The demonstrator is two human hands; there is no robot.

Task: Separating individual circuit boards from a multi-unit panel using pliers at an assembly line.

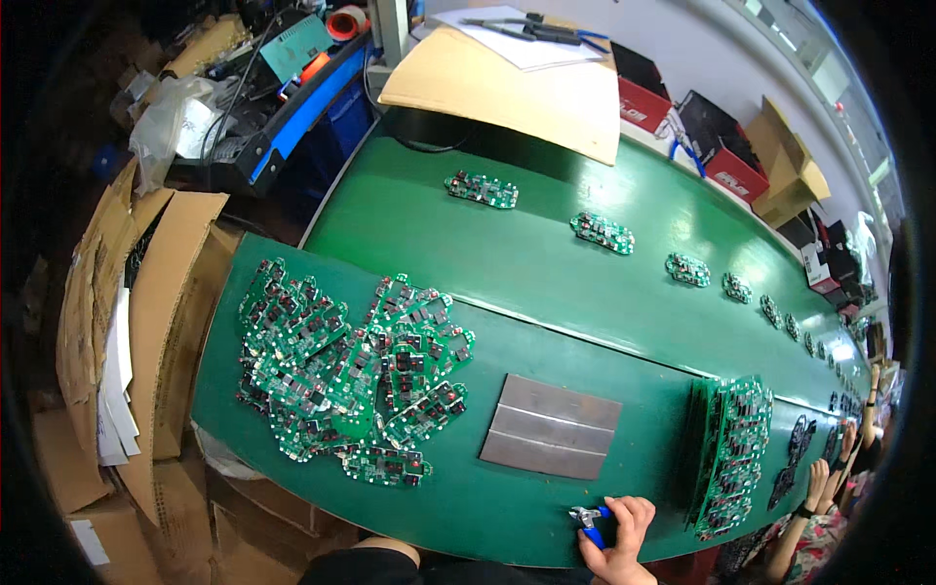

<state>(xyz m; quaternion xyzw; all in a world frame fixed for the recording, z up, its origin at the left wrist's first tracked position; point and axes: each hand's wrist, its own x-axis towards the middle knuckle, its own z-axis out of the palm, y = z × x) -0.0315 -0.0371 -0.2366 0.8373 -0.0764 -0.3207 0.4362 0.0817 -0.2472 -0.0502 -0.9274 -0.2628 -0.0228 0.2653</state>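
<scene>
My right hand point(620, 546) is at the near table edge, its fingers closed around small nippers point(593, 525) with blue handles and metal jaws. The jaws point left, just below a flat grey metal plate point(552, 426) with two lines across it. A loose heap of green circuit boards point(336, 370) lies on the left of the green table point(497, 522). To the right of my hand stands a tight row of more green circuit boards point(736, 453). My left hand does not show; only black cloth point(356, 565) and a bit of skin appear at the lower edge.
Beyond the table runs a green belt point(546, 283) with single boards spaced along it. Cardboard point(507, 88) with paper and tools sits at its far end. Red boxes point(736, 171) line the far side. Cartons point(175, 322) stand left. Another person's hands point(819, 483) are at right.
</scene>
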